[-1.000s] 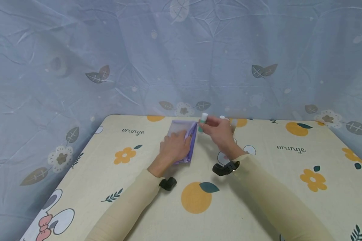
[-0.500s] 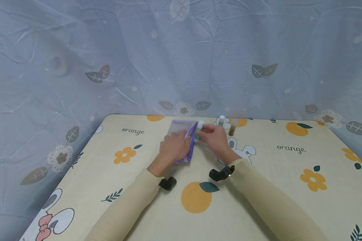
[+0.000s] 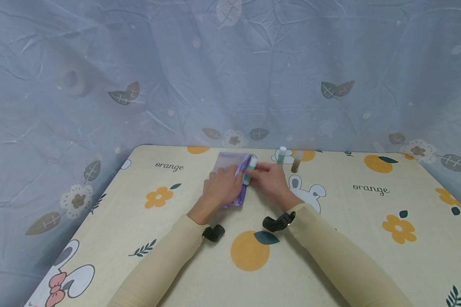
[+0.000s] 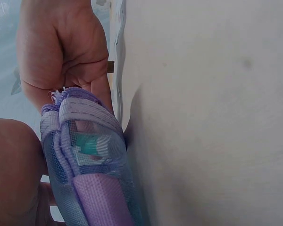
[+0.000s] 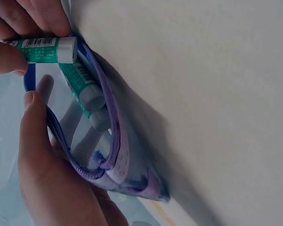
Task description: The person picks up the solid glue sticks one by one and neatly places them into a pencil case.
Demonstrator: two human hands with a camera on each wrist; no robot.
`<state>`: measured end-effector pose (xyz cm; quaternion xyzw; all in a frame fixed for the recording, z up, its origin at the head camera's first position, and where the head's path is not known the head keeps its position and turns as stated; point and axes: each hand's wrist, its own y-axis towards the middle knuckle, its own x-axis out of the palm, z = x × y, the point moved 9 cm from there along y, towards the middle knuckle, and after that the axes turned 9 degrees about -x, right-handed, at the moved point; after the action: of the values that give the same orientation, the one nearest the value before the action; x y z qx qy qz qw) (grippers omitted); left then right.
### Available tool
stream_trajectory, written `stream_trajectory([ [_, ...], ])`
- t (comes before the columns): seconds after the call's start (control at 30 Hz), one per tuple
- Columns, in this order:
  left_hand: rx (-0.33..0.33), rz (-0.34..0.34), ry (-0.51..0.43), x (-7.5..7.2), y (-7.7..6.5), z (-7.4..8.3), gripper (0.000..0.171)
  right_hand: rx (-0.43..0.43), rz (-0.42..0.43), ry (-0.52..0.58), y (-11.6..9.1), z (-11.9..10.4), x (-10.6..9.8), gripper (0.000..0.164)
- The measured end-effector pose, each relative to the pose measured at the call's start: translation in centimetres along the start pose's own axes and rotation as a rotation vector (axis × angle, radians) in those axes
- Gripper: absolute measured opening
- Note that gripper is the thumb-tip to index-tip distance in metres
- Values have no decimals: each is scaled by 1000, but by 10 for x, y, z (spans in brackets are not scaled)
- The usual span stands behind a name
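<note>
My right hand [image 3: 270, 181] pinches a green glue stick [image 5: 43, 50] with a white cap between thumb and fingers. The stick lies across the mouth of a purple-edged mesh pouch [image 3: 224, 158]. Inside the pouch, two more glue sticks [image 5: 85, 87] show in the right wrist view, grey ends toward the opening. My left hand [image 3: 223, 185] holds the pouch by one side of its mouth, the thumb at the rim and fingers seen through the mesh. In the left wrist view, a green and white stick shows through the mesh wall [image 4: 96, 143].
Behind my right hand, another green glue stick [image 3: 281, 155] stands upright with a white cap. Beside it stands a small brown tube [image 3: 296, 162] with a clear top. A patterned cloth [image 3: 249, 251] covers the table, and a blue-grey curtain [image 3: 230, 76] hangs at its back edge.
My right hand has moved down and left, bringing the glue stick from beside the pouch's far corner to its mouth. The standing stick and brown tube have come into view. The left hand stays put.
</note>
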<state>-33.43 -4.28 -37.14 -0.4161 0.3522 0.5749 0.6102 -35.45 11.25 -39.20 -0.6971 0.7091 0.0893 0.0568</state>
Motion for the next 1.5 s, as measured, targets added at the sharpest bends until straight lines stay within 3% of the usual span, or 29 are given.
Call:
stream_trajectory([
  [0.5, 14, 10, -5, -2, -1, 0, 55, 96, -27, 205, -1, 6, 19, 36],
  [0.93, 19, 11, -3, -2, -2, -1, 56, 185, -44, 201, -4, 9, 24, 36],
  [1.5, 11, 3, -18, -4, -3, 1, 54, 163, -14, 249, -3, 9, 17, 34],
])
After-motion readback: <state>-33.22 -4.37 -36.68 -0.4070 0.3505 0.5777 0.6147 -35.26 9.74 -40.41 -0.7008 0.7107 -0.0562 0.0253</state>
